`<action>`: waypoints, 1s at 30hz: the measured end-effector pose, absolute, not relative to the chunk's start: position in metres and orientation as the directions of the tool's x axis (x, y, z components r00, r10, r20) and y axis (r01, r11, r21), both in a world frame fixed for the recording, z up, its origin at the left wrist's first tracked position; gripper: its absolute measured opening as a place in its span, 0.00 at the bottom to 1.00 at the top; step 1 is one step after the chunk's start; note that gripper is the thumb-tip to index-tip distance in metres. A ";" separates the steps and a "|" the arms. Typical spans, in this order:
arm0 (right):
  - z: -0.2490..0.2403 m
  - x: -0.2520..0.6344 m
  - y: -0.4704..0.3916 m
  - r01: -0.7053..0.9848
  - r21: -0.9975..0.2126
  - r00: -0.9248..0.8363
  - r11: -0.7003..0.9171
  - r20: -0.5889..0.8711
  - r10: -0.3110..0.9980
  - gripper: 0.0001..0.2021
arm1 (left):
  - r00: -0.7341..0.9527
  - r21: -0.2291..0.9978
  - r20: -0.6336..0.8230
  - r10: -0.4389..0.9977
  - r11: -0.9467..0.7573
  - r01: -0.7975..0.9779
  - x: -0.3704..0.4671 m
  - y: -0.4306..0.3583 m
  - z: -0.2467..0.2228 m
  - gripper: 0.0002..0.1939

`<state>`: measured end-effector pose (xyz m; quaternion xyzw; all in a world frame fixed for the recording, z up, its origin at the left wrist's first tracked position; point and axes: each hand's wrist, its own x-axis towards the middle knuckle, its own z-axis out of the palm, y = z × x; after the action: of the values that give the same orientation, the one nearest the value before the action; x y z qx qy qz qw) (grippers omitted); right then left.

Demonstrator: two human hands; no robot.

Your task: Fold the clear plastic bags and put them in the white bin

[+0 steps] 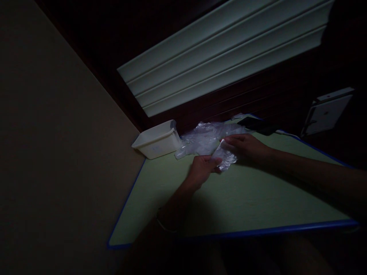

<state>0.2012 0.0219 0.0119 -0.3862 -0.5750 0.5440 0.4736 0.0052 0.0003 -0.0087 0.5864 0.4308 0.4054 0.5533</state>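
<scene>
A small crumpled clear plastic bag (pixel 227 157) is stretched between my hands above the table. My left hand (pixel 203 168) pinches its lower left side, thumb on top. At the bag's upper edge, my right hand (pixel 247 146) grips it with the fingers closed. Just beyond my hands lies a loose heap of clear plastic bags (pixel 200 138) on the table. The dim light hides the finer details of the bag and of my fingertips.
The pale green table (pixel 229 206) has a blue edge. A white plastic bin (pixel 158 142) stands at its far left corner by the wall. At the far right lie a dark flat object (pixel 255 125) and a white cable (pixel 286 133). A white box (pixel 328 112) is beyond the table.
</scene>
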 end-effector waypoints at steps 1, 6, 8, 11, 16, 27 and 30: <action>0.011 0.202 0.022 -0.031 -0.993 -0.302 0.115 0.119 0.946 0.19 | 0.298 0.999 -0.001 0.955 -0.013 0.046 0.004 0.001 -0.008 0.18; 0.007 0.208 0.028 0.086 -0.986 -0.358 0.141 0.102 0.928 0.18 | 0.274 1.000 -0.018 0.962 0.010 0.029 0.003 0.000 -0.003 0.16; 0.005 0.209 0.032 0.060 -0.986 -0.306 0.153 0.127 0.944 0.17 | 0.265 0.999 -0.021 0.964 0.013 0.031 0.003 0.001 -0.002 0.15; 0.004 0.211 0.038 -0.058 -0.985 -0.223 0.160 0.169 0.960 0.15 | 0.261 0.999 -0.030 0.965 0.023 0.028 0.002 0.002 -0.002 0.16; 0.008 0.210 0.033 -0.297 -0.947 -0.325 0.124 0.223 0.919 0.22 | 0.255 0.999 -0.043 0.966 0.044 0.001 0.002 0.002 -0.002 0.17; 0.011 0.207 0.014 -0.141 -0.942 -0.475 0.305 0.334 0.814 0.23 | 0.211 0.982 0.002 0.977 0.038 -0.183 0.005 -0.001 0.002 0.19; 0.014 0.206 0.013 -0.116 -0.932 -0.495 0.343 0.354 0.793 0.23 | 0.213 0.984 -0.001 0.977 0.038 -0.174 0.007 -0.002 0.001 0.19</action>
<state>0.2065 0.0130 0.0144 -0.2446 -0.6922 0.5182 0.4388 0.0066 -0.0023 0.0008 0.4991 0.4023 0.4814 0.5978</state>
